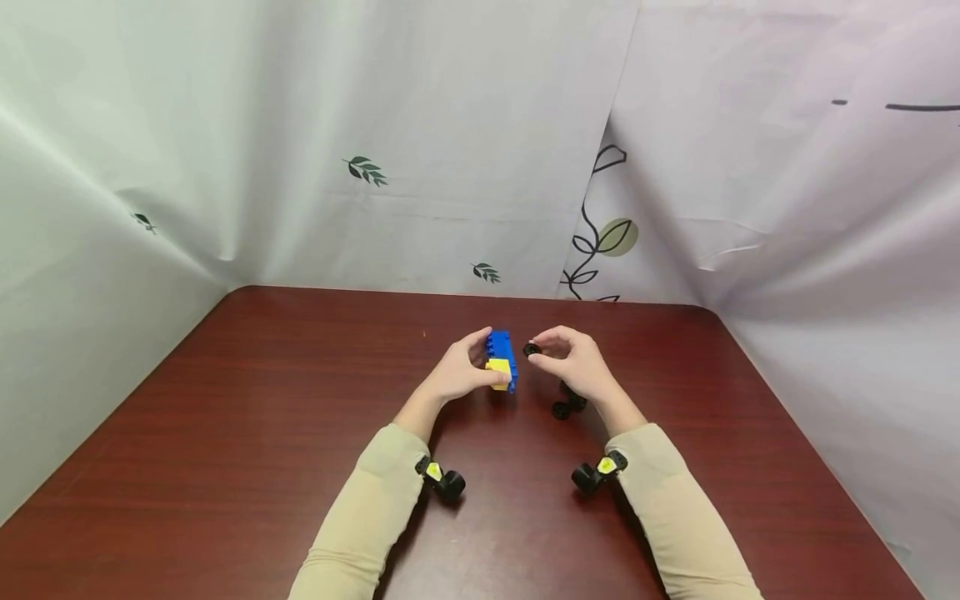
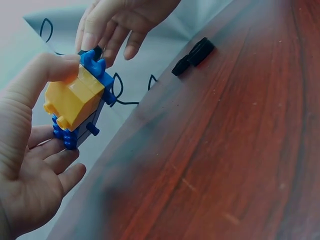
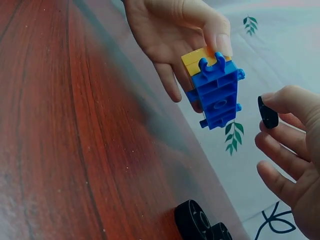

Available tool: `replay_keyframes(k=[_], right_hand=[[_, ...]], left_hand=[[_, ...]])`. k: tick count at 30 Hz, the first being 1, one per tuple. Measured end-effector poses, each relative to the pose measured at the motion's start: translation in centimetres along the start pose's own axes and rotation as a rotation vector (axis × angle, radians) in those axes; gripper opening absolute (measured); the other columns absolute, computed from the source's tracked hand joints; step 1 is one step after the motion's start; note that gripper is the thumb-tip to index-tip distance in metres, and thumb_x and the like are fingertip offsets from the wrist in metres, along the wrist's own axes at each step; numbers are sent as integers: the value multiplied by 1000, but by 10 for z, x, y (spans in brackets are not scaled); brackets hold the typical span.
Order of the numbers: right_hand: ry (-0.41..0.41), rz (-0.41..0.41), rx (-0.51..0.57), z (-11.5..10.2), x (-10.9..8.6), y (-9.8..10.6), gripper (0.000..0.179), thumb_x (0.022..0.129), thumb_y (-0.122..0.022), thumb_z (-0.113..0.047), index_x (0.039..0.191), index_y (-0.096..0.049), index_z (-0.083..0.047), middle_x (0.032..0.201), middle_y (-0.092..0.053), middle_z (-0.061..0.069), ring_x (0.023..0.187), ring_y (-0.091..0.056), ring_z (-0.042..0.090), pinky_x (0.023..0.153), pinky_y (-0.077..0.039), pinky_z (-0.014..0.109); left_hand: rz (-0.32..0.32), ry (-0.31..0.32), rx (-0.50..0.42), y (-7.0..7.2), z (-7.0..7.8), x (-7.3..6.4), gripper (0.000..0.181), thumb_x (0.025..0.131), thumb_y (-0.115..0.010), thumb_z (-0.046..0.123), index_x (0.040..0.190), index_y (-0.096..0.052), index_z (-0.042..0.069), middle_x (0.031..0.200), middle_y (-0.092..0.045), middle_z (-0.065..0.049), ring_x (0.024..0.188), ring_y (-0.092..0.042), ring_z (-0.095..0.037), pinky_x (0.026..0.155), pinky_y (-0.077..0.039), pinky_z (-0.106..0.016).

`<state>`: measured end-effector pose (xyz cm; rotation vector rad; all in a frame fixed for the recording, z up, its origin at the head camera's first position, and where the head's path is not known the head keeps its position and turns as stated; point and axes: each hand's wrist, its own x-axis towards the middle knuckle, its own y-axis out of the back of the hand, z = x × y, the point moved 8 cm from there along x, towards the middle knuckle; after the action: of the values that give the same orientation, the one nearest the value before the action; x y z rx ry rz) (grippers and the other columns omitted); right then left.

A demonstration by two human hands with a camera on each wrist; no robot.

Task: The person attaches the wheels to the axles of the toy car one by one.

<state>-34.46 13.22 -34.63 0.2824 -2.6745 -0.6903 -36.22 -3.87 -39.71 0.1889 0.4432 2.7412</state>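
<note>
Beige sleeves (image 1: 360,508) lie nearest, over the tabletop (image 1: 315,375); left hand (image 1: 453,373), right hand (image 1: 588,367), raised; blue-and-yellow block piece (image 3: 216,97), pinched in the left; black wheels (image 3: 187,221), resting near the right; single wheel (image 3: 268,114), pinched in the right, apart from the block piece.

Beige sleeves (image 1: 371,504), black wrist-worn cameras (image 1: 451,486), bright yellow-green patches (image 1: 434,472)

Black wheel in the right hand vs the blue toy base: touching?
Apart. The right wrist view shows it: a strip of white backdrop is plainly visible between the black wheel and the blue toy base.
</note>
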Motion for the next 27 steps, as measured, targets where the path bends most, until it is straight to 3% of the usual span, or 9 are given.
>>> replay_keyframes(k=[3,10,15,22,27], right_hand=[[-14,-4,-2,14,4,-2,31,83,-74,-20,109,-67,-7,109,-68,12,95,-63,25,80,-55,37],[-17,-52,15,-20,-6,-2,37,85,-70,-11,118,-62,4,117,-65,21,102,-62,33,85,-55,43],[-15,-73,22,-25,-6,-3,39,84,-70,-10,120,-62,4,118,-64,21,103,-63,33,84,-56,40],[-15,-97,66,3,3,-9,40,83,-72,-13,120,-63,0,120,-64,17,105,-62,32,86,-55,44],[10,-118,63,3,3,-12,38,82,-74,-21,117,-67,-6,116,-67,12,102,-62,26,88,-54,41]], left_hand=[[2,4,8,-2,1,-1,90,78,-77,20,149,-24,4,154,-28,-15,139,-34,-31,110,-34,-44],[9,-3,0,-6,-1,1,91,77,-78,20,149,-24,5,154,-30,-13,140,-34,-28,111,-33,-42],[6,-5,-20,-7,1,1,91,77,-78,19,149,-24,5,153,-31,-14,139,-35,-28,110,-34,-43],[-4,-9,-51,-8,2,1,90,78,-77,19,150,-24,5,152,-32,-13,139,-36,-27,110,-35,-42],[-12,-17,-79,-8,2,1,88,80,-75,17,149,-23,4,152,-33,-13,139,-36,-27,110,-35,-41]])
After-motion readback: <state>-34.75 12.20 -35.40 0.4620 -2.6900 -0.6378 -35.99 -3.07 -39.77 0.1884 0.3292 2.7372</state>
